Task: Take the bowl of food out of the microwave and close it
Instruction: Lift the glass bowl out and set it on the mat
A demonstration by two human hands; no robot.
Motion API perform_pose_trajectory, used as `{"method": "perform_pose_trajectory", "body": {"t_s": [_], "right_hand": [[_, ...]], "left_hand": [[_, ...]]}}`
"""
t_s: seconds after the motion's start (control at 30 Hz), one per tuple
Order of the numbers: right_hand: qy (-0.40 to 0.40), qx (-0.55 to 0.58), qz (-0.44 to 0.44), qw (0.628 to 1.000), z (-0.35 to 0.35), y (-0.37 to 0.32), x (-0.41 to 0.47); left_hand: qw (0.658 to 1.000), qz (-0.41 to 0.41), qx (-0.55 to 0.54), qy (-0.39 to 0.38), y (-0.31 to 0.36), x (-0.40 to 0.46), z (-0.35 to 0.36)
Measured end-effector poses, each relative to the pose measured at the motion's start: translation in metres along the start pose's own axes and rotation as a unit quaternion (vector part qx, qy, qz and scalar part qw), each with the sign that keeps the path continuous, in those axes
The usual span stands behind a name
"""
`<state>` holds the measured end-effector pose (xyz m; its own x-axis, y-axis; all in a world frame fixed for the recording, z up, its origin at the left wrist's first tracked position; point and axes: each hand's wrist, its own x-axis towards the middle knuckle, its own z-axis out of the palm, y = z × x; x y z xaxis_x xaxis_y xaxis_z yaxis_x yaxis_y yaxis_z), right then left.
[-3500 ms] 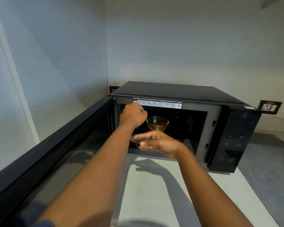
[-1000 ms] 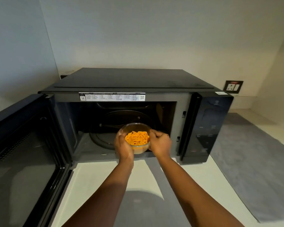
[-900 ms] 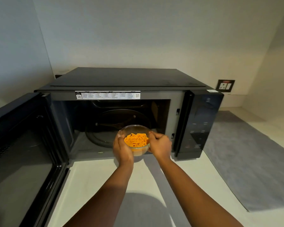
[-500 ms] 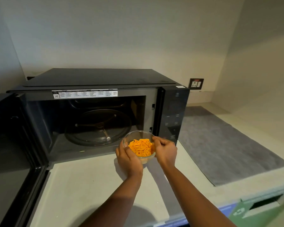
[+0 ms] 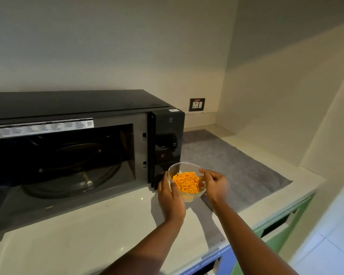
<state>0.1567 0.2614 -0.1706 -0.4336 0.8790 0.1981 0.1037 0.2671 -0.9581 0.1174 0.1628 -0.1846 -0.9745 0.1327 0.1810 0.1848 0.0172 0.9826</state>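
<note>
From the head view, the glass bowl [image 5: 186, 180] of orange food is out of the microwave [image 5: 83, 139] and is held just in front of the control panel [image 5: 168, 147], above the pale tabletop [image 5: 91, 231] near the edge of the grey mat [image 5: 236, 169]. I cannot tell whether its base touches the surface.

The step in hand looks like setting the bowl down. To do it well, keep the rim level so the food does not slide. Lower it straight onto a flat, bare patch, clear of the mat's edge so it cannot rock. Place it far enough to the right that it stays out of the door's swing. Let go only once the base bears fully. One hand is then free for the door, which lies out of frame to the left; the cavity stands open with its turntable [image 5: 72, 171] bare.

The left hand [image 5: 170, 195] cups the near-left side, its fingers [image 5: 163, 182] wrapped up the wall and the thumb at the rim. The right hand [image 5: 214, 184] pinches the right rim, thumb on top. Both grasp the bowl. Both forearms reach forward and to the right, wrists slightly bent inward.
</note>
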Motion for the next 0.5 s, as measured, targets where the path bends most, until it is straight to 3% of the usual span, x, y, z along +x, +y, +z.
{"method": "perform_pose_trajectory", "body": {"t_s": [0.5], "right_hand": [[0.072,-0.058,0.022,0.995,-0.026,0.051,0.105]], "left_hand": [[0.97,-0.117,-0.007,-0.213,-0.009,0.057,0.098]]}}
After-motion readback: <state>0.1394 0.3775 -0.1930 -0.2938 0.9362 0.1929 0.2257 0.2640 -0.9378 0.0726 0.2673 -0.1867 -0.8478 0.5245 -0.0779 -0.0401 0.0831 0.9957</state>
